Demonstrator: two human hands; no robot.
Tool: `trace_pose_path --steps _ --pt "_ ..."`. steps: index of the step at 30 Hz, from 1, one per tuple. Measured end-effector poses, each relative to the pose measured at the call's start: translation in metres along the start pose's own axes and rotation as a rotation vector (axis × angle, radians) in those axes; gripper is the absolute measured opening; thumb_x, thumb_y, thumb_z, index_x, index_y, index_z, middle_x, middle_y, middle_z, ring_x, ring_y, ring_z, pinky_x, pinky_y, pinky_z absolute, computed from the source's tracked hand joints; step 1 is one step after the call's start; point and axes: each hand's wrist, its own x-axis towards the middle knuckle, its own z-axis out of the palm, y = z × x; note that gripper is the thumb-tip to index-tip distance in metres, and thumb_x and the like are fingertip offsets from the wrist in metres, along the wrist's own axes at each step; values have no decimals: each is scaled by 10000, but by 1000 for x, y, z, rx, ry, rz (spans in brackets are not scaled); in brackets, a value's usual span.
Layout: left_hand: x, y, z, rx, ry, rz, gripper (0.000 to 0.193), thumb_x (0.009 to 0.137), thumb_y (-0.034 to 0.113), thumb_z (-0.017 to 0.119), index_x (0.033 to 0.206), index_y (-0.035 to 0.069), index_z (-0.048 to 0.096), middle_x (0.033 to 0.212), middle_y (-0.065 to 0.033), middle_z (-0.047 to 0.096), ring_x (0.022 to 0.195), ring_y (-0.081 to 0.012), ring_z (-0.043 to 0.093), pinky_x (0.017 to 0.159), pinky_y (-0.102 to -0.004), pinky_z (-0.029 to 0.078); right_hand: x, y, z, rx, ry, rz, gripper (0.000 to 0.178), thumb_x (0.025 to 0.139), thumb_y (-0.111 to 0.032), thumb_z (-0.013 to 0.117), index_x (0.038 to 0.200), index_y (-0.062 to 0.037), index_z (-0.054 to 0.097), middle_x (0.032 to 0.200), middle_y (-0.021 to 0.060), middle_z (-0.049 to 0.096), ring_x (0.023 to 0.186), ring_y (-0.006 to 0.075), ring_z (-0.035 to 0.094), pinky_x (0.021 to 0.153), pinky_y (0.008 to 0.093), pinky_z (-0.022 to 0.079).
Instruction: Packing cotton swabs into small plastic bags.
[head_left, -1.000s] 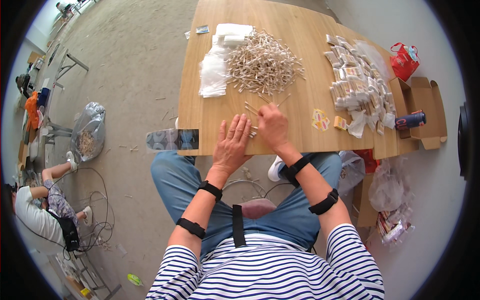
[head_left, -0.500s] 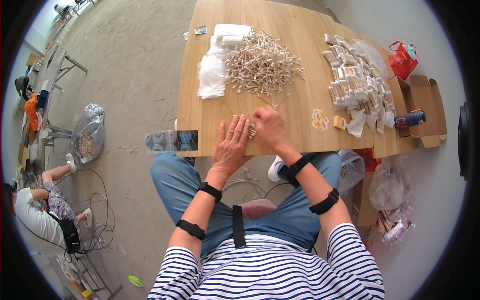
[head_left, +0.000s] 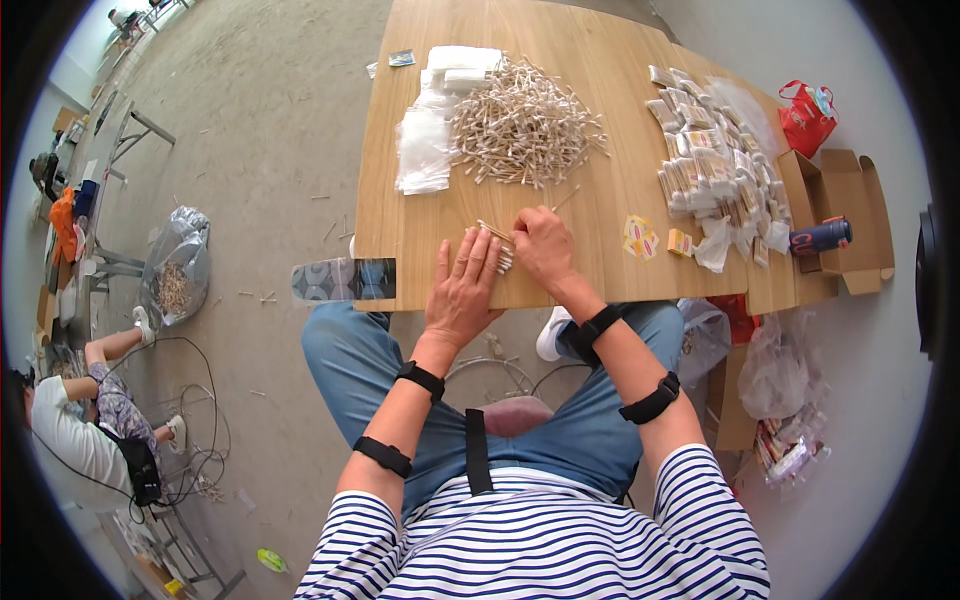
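Observation:
Near the table's front edge my left hand (head_left: pixel 467 268) lies flat, fingers stretched out, over a small row of cotton swabs (head_left: pixel 505 260) whose white tips show beside its fingers. Close against it, my right hand (head_left: pixel 543 245) is closed in a pinch on a cotton swab (head_left: pixel 494 231) that points left over the left fingertips. One loose swab (head_left: pixel 566 197) rests just beyond the right hand. Farther off sits a big heap of cotton swabs (head_left: pixel 525 125), with clear plastic bags (head_left: pixel 424 150) stacked along its left side.
Filled swab packets (head_left: pixel 705 165) are piled at the right, near yellow printed cards (head_left: pixel 640 238) and a small yellow box (head_left: pixel 680 243). An open carton (head_left: pixel 850 190) with a dark blue can (head_left: pixel 820 237) and a red bag (head_left: pixel 806 118) stand beyond. A person (head_left: pixel 85 440) sits at far left.
My right hand has drawn a swab from beyond it toward the left hand; one of the loose swabs there is gone from its place. The left hand has stayed put.

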Motion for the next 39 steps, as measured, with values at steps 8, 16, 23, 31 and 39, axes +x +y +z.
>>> trace_pose_path --steps 8,16,23,31,39 --pt "1 0 -5 5 -44 9 1045 662 501 818 1513 57 407 1614 -100 339 1522 -256 271 1231 -542 195 -3 -6 8 7 -1 -54 31 831 -88 635 815 -78 660 910 148 656 840 376 664 745 475 541" --pt "1 0 -3 10 -16 3 1052 642 462 833 1519 73 402 1593 -96 368 1508 -247 304 1222 -551 222 10 10 -7 21 83 -30 86 802 -132 687 826 -58 648 909 139 667 877 350 658 759 456 528" --pt "2 2 -2 7 -1 17 1064 655 461 842 1530 77 375 1551 -101 390 1497 -267 314 1213 -552 232 32 37 -19 -287 233 351 135 850 -163 639 916 -47 620 972 169 666 902 391 676 771 501 544" --pt "-1 -2 -2 45 -23 8 1061 656 478 833 1531 82 381 1555 -97 387 1492 -264 321 1211 -556 227 -2 0 -4 -89 2 -80 95 880 -114 595 937 -39 606 955 171 657 848 412 683 724 531 545" --pt "8 7 -1 7 -4 27 1068 646 477 837 1530 84 384 1553 -96 394 1491 -261 325 1210 -554 229 77 22 -6 -147 257 241 110 822 -159 683 846 -57 650 859 169 705 810 369 690 728 469 546"
